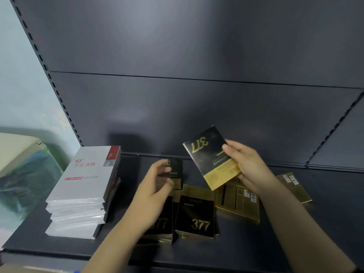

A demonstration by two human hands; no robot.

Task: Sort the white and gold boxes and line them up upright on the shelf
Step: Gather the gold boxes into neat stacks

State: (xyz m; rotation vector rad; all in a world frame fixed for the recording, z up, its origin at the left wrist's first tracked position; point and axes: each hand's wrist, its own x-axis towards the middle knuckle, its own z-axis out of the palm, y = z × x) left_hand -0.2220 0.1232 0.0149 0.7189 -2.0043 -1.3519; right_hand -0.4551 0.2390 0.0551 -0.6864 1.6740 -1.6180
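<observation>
Five gold boxes (195, 211) lie flat, right hand (246, 166) holds one.

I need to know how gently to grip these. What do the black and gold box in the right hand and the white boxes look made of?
Held box: likely printed cardboard, metallic gold print. White boxes: likely cardboard in clear film, glossy edges.

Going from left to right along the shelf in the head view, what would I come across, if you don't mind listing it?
Stack of white boxes → left hand, open → flat black-and-gold box reading 377 → upside-down black-and-gold box held up by the right hand → gold box lying flat at the far right.
</observation>
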